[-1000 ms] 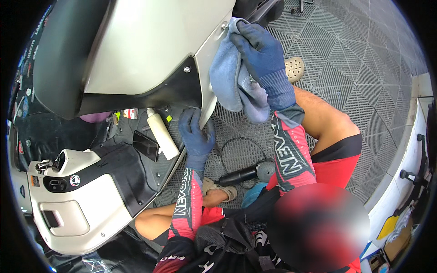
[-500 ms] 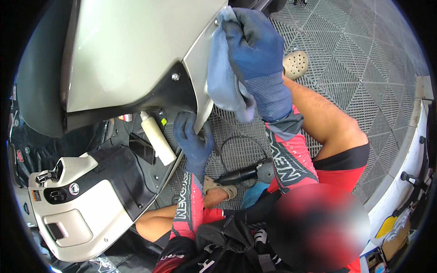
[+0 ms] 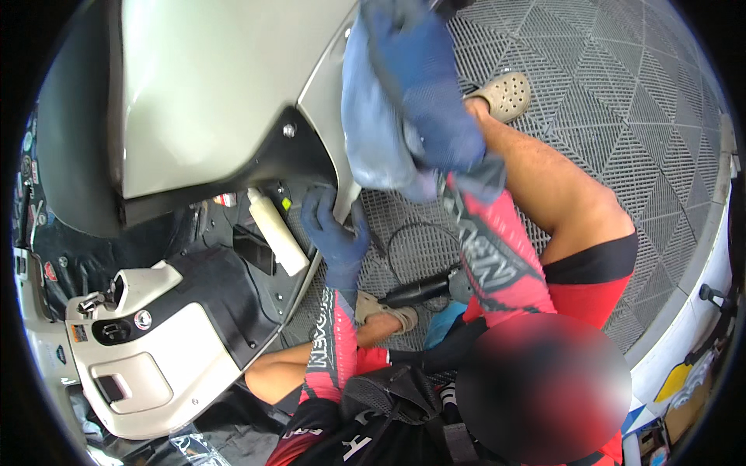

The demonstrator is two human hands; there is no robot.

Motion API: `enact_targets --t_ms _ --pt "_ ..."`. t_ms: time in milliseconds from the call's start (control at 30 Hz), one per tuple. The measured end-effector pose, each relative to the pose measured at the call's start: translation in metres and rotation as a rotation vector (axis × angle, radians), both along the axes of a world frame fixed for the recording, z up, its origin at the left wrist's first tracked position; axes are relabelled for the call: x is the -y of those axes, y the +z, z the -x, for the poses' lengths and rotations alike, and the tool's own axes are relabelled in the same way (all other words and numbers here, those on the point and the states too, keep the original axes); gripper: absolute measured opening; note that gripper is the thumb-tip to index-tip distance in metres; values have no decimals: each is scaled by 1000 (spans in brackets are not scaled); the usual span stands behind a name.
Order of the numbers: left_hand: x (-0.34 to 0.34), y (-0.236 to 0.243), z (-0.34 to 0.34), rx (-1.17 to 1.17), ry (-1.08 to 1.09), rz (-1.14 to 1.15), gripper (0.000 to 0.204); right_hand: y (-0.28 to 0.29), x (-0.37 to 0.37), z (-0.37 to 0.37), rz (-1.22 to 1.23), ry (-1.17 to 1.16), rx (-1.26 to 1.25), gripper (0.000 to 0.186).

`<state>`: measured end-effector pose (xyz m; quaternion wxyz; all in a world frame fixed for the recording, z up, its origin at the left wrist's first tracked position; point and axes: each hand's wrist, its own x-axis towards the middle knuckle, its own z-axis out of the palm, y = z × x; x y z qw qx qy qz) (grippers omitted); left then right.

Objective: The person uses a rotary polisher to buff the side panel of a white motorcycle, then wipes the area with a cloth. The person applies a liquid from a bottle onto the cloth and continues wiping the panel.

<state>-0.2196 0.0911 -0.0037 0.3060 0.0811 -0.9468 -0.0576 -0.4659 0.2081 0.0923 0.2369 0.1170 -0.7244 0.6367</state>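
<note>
A large cream scooter body panel (image 3: 210,85) fills the upper left, with a narrow trim strip (image 3: 317,105) along its right edge and a black piece (image 3: 284,163) below. My right hand (image 3: 423,93), in a blue glove and blurred, is closed on a light blue cloth (image 3: 365,124) against the upper part of the strip. My left hand (image 3: 334,233), gloved too, has its fingers curled at the lower edge of the panel where the strip ends. Left of it lies a cream bottle (image 3: 276,229).
A cream-and-black scooter front section (image 3: 155,342) is at lower left. A black power tool (image 3: 412,291) with a cord lies on the grey grid floor between my legs (image 3: 544,186). A white curb (image 3: 699,311) with assorted items runs along the right.
My right hand and the cloth have shifted up and to the left along the trim. My left hand stays at the lower edge, with little change.
</note>
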Motion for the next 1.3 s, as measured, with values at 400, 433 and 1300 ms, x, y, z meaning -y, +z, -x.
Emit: enact_targets --t_ms 400,433,1300 --pt "2 -8 -1 -40 -22 5 57 5 8 7 213 57 -27 14" --pt "2 -8 -3 -17 -15 20 57 3 0 12 208 138 31 13" --pt "4 -7 -12 -24 -1 3 58 -10 38 -88 261 -26 -159 41"
